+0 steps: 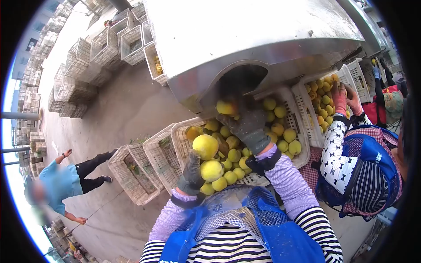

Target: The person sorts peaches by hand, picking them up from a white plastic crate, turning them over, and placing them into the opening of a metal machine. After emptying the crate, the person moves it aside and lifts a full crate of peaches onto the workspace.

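Observation:
Both of my hands wear dark grey gloves over a crate (302, 151) of yellow-green peaches. My left hand (191, 173) is closed around two large yellow peaches, an upper peach (205, 146) and a lower peach (211, 170), at the crate's left side. Farther forward, my right hand (251, 129) reaches over the middle of the crate toward a dark round opening (239, 79) in a metal machine. A yellow-orange peach (226, 107) sits at its fingertips; the fingers are partly blurred and the thumb is hidden. Loose peaches (233, 155) lie beneath both hands.
The pale metal machine (258, 26) stands directly ahead. Two crates, a nearer crate (149, 147) and a farther crate (131, 197), adjoin on the left. A co-worker (364, 171) on the right handles peaches. Another person (63, 186) walks at left, near stacked crates (74, 90).

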Motion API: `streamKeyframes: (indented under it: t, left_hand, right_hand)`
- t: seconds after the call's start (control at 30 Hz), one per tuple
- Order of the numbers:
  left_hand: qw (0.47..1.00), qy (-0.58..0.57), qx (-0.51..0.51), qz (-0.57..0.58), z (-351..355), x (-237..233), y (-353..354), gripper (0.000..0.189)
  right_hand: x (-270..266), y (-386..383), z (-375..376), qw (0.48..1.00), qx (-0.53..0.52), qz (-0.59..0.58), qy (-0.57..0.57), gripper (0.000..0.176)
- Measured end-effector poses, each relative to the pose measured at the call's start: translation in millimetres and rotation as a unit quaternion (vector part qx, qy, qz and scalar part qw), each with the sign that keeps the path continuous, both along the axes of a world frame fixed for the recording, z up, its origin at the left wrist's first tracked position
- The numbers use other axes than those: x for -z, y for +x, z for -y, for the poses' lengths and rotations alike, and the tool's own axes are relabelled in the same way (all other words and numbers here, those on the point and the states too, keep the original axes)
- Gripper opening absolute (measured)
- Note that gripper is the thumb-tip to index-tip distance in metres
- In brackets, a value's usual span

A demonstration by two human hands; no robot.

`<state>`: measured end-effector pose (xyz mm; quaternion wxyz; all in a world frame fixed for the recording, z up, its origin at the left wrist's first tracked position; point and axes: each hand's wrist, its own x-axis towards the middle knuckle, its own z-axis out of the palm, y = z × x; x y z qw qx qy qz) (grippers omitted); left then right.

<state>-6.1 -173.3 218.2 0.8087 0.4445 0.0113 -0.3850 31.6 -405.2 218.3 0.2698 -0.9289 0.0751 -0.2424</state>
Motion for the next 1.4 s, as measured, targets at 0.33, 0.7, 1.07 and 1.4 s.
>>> streamKeyframes:
  t: [0.33, 0.7, 1.07, 1.4]
  left_hand:
    - [0.998, -0.04, -0.041, 0.012, 27.7, -44.5, 16.0, 0.068]
    - [0.999, -0.026, 0.019, -0.031, 57.5, -49.9, 6.1, 0.07]
    - [0.969, 0.067, -0.026, 0.236, 49.8, -29.9, -3.8, 0.043]
    - [0.975, 0.133, -0.073, 0.164, 65.0, -50.9, 23.3, 0.036]
  right_hand:
    - [-27.1, -9.1, 17.2, 0.964, -0.128, -0.077, 0.219, 0.085]
    - [-36.2, -77.8, 17.7, 0.932, -0.246, -0.041, 0.262, 0.081]
    - [-50.8, -96.7, -7.6, 0.952, -0.131, -0.033, 0.274, 0.087]
    - [-32.5, -42.3, -5.1, 0.997, -0.03, 0.016, 0.072, 0.07]
